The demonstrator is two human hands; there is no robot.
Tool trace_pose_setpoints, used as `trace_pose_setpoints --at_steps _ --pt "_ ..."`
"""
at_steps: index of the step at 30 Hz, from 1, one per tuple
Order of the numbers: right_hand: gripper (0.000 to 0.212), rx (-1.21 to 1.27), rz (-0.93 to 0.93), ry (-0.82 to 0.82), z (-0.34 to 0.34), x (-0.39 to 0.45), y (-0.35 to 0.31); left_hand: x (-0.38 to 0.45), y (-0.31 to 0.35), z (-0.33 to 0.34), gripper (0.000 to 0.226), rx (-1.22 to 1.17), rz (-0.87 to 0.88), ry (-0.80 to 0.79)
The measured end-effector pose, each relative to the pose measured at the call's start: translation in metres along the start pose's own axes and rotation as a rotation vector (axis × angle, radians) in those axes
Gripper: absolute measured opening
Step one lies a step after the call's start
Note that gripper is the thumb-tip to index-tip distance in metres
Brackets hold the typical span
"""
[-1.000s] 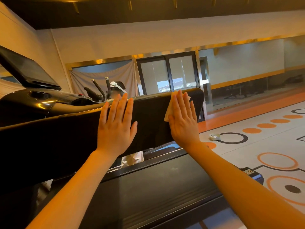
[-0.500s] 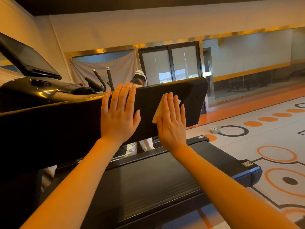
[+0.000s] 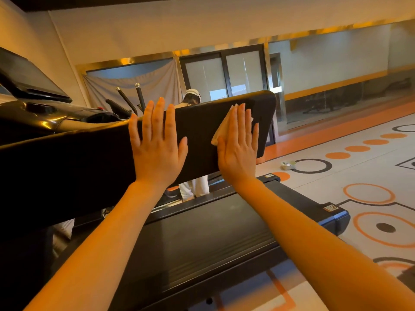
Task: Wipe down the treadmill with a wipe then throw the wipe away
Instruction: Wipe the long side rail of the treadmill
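A black treadmill fills the left and middle of the view, with its wide side handrail (image 3: pixel 89 158) running across at chest height and the belt deck (image 3: pixel 202 239) below. My right hand (image 3: pixel 239 145) lies flat, fingers straight, pressing a pale folded wipe (image 3: pixel 221 130) against the handrail near its right end. Only the wipe's left edge shows beside my fingers. My left hand (image 3: pixel 156 142) rests flat on the same rail, fingers spread, a palm's width to the left and holding nothing.
The treadmill console and screen (image 3: pixel 29 81) rise at the upper left. A mirror wall behind reflects a person (image 3: pixel 193 97). A small white bowl (image 3: pixel 288 164) sits on the patterned floor to the right, which is open past the deck's end cap (image 3: pixel 336 217).
My right hand slid the wipe left along the rail, then back right toward its end. My left hand stayed flat on the rail. The view has tilted downward.
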State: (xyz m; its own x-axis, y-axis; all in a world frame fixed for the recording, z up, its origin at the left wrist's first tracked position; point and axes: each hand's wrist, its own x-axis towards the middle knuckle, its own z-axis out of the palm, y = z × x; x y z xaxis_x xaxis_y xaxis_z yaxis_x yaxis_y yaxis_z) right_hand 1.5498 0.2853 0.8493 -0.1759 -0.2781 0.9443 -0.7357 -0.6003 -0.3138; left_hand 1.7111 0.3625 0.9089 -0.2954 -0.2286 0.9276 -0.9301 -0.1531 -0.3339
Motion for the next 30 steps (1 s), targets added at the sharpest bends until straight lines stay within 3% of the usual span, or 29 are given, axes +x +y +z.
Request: trace_pose_setpoints --at_steps 8,16,23,30 --pt "0.062 -0.004 0.03 -0.01 0.008 -0.029 0.001 -0.002 0.002 0.007 0.065 0.003 0.006 0.033" --pt "0.068 0.018 0.067 0.102 -0.011 0.041 0.022 -0.003 0.002 0.006 0.065 -0.022 0.012 0.044" --pt "0.073 0.043 0.174 0.026 -0.004 -0.005 0.027 -0.003 0.002 0.006 0.064 -0.03 0.021 0.051" --pt "0.07 0.061 0.214 0.082 -0.01 0.033 0.035 -0.004 0.002 0.007 0.064 -0.035 0.024 0.058"
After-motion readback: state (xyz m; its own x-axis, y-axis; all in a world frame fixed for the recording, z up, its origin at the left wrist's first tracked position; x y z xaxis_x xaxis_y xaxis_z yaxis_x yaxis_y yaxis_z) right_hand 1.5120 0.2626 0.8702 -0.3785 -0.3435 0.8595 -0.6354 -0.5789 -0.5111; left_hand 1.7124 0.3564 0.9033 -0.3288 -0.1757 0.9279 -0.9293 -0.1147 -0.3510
